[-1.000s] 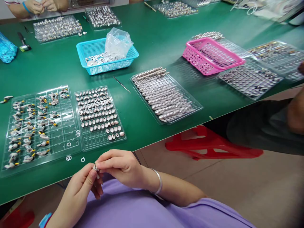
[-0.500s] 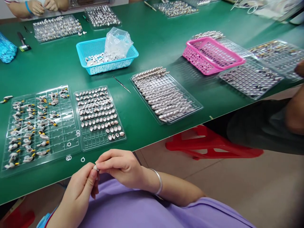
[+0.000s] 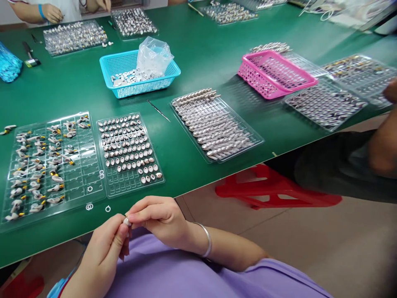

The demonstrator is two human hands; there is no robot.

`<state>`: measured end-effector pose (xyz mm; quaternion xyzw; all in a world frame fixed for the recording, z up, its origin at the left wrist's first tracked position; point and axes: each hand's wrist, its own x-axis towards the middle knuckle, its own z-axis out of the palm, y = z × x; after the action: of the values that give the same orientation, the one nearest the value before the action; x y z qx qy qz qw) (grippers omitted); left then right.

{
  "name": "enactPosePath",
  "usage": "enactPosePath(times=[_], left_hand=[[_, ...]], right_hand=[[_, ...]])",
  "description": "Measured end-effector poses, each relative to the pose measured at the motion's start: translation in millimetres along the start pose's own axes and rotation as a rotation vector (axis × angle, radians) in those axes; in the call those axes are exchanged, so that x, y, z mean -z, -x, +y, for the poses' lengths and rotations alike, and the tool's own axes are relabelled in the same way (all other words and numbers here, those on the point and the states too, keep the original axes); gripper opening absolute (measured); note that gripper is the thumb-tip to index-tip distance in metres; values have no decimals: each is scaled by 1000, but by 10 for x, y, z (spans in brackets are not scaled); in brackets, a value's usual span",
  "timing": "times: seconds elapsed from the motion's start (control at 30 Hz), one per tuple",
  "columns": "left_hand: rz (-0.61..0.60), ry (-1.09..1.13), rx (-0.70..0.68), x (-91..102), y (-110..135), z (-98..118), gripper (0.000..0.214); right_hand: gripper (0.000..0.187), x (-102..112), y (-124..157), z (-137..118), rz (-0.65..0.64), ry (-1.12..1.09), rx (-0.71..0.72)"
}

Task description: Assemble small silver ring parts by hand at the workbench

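My left hand and my right hand meet just below the near edge of the green table, over my purple shirt. Both are closed in a pinch on one small silvery part held between the fingertips. Just beyond them lies a clear tray of small oval metal pieces. To its left a larger clear tray holds assembled parts with yellow tips. A few small white rings lie loose on the table by the trays.
A blue basket with a plastic bag and a pink basket stand further back. Tweezers lie beside a tray of long silvery rods. Another person's arm is at right, another's hand at far left. A red stool stands below.
My fingertips have shifted slightly on the small part. The hands of the person at the far left have moved apart.
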<state>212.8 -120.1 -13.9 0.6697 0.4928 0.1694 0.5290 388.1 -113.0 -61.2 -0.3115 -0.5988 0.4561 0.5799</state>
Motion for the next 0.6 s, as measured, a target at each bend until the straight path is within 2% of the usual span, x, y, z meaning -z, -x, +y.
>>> enactPosePath(times=[0.23, 0.4, 0.6], left_hand=[[106, -130, -109, -5, 10, -1, 40], [47, -49, -60, 21, -2, 70, 41], [29, -43, -34, 37, 9, 34, 40]], right_hand=[[13, -27, 25, 6, 20, -2, -17], [11, -46, 15, -2, 44, -24, 10], [10, -17, -14, -5, 23, 15, 41]])
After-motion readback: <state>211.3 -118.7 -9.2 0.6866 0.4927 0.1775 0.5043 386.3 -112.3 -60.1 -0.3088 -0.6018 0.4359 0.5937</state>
